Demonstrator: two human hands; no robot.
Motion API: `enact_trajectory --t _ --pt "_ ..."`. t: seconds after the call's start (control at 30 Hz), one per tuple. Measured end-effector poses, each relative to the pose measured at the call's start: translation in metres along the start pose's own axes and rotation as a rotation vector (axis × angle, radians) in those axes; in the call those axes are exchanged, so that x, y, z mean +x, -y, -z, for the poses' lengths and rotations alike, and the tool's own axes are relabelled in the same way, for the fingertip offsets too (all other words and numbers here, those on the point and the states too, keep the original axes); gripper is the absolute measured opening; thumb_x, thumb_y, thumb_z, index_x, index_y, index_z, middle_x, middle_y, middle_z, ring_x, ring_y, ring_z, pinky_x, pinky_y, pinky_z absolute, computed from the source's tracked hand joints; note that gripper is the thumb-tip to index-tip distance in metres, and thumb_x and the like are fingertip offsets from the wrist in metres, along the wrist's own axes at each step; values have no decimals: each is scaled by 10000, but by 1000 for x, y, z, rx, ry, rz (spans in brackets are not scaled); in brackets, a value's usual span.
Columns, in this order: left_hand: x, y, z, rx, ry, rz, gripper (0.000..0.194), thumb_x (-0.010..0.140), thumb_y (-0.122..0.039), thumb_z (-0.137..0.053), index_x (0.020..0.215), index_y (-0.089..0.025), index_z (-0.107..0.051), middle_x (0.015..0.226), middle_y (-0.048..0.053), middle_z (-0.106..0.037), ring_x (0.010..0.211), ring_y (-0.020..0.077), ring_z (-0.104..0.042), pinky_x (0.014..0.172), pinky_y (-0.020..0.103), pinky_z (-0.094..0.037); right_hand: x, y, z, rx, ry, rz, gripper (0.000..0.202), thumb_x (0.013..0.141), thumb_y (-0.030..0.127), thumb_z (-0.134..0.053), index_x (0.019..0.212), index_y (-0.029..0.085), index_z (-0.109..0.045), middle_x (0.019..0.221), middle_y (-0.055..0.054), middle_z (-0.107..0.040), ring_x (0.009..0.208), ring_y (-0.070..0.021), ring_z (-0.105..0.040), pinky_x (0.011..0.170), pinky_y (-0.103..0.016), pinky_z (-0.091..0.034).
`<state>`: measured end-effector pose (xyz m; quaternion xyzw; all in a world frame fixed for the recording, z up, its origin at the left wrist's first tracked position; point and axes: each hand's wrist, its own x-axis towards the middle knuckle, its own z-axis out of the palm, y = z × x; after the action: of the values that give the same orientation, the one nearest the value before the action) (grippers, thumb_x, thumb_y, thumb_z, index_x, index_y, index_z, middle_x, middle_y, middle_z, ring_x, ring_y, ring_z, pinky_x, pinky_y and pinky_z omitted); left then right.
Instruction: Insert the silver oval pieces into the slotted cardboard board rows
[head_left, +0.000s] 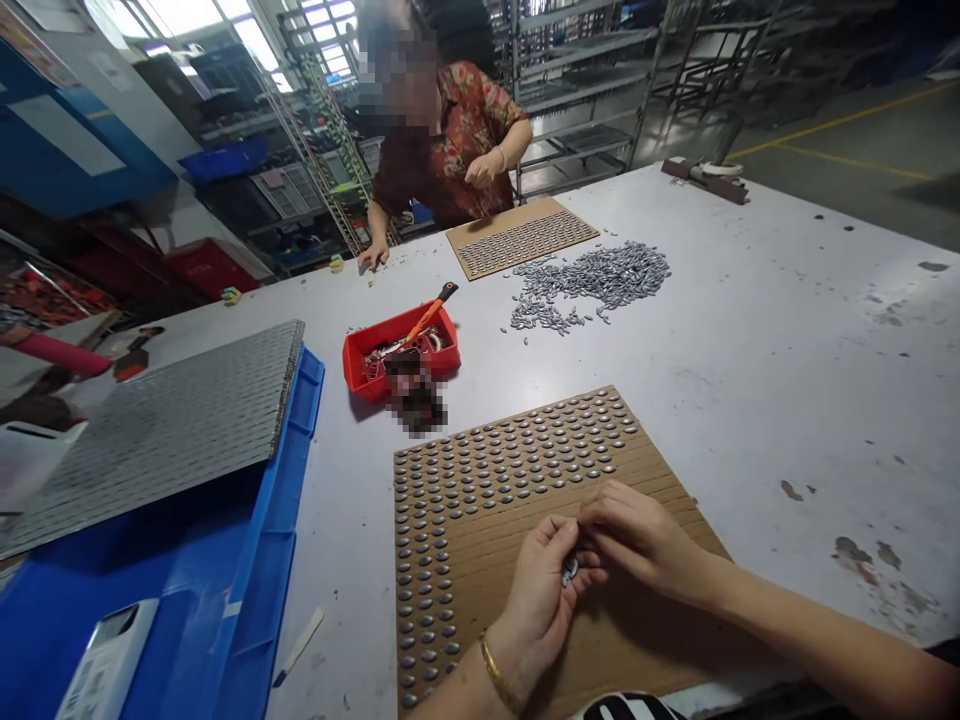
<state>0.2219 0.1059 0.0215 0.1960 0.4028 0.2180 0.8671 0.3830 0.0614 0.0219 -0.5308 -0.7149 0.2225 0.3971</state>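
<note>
Several small grey oval pieces (570, 571) with a metallic sheen lie in my left hand (544, 585), whose fingers curl round them. My right hand (637, 535) meets it at the left thumb, fingers pinched together; whatever they hold is hidden. Both hands are above a brown cardboard sheet (517, 640). Rows of the same oval pieces (525, 450) cover the sheet's far part and run down its left side. Bare board shows under and around my hands.
Beyond the sheet lies a loose heap of ovals (615, 275). A red bin (364, 380) holds an orange-handled tool (431, 315). Blue crates (255, 590) stand at left with a studded grey sheet (165, 430) on top. Across the table, a person works by another filled board (525, 240).
</note>
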Motion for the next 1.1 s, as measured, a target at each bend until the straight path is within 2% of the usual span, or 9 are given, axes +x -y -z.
enact_trajectory --t 0.17,0.3,0.4,0.47,0.6,0.7,0.8,1.0,1.1 --pt "5 7 3 58 3 -2 234 759 -338 -695 750 -149 -558 643 -6 -533 525 75 -498 482 181 -407 -9 -4 -3 -104 75 30 172 928 162 -461 1029 190 -597 871 -83 -597 798 -184 -540 673 -311 -469" --pt "-2 -5 -1 64 42 47 194 748 -286 -695 813 -140 -585 700 29 -590 583 108 -568 492 192 -412 -12 -10 4 -107 61 1 177 928 193 -470 1020 193 -622 835 -78 -618 748 -176 -577 639 -296 -495" --pt "-11 -19 1 16 18 -30 219 755 -246 -688 930 -148 -600 900 95 -660 783 175 -652 650 250 -495 -13 -21 19 -84 -30 -76 190 922 212 -474 1019 215 -637 882 -79 -656 800 -188 -625 679 -304 -533" --pt "-14 -22 7 -85 -73 -136 166 780 -193 -644 934 -148 -600 992 118 -665 925 199 -655 820 303 -504 -13 -32 32 -90 -106 -145 187 913 229 -488 1015 228 -646 939 -73 -676 855 -196 -647 726 -311 -549" --pt "-17 -15 17 -140 -138 22 214 742 -58 -610 954 -83 -612 1028 178 -665 908 215 -676 888 344 -503 -16 -58 52 -122 -165 -205 182 904 260 -504 998 223 -655 955 -70 -687 827 -190 -655 697 -300 -545" --pt "-18 -13 15 -108 -139 10 246 774 -96 -629 1017 -77 -598 1083 196 -659 911 218 -680 854 321 -523 -17 -73 59 -178 -156 -202 179 906 267 -502 979 209 -655 918 -75 -684 751 -178 -641 648 -299 -527" --pt "-18 -13 11 -77 -152 37 247 788 -134 -648 1021 -80 -589 1020 184 -678 835 200 -691 782 297 -545 -17 -84 61 -246 -150 -191 189 908 276 -499 982 202 -656 909 -80 -684 759 -185 -641 660 -312 -529" --pt "-15 -5 11 -108 -120 90 285 820 -261 -634 1016 -57 -598 925 174 -684 718 182 -685 690 291 -554 -13 -99 56 -326 -91 -98 204 931 258 -462 974 213 -657 919 -78 -674 831 -194 -638 729 -330 -536" --pt "-13 -2 10 -115 -119 93 267 840 -252 -590 1018 -53 -591 902 164 -686 715 184 -684 671 284 -550 -12 -106 53 -377 -44 -69 217 942 244 -440 980 221 -652 926 -75 -668 842 -194 -627 741 -328 -529"
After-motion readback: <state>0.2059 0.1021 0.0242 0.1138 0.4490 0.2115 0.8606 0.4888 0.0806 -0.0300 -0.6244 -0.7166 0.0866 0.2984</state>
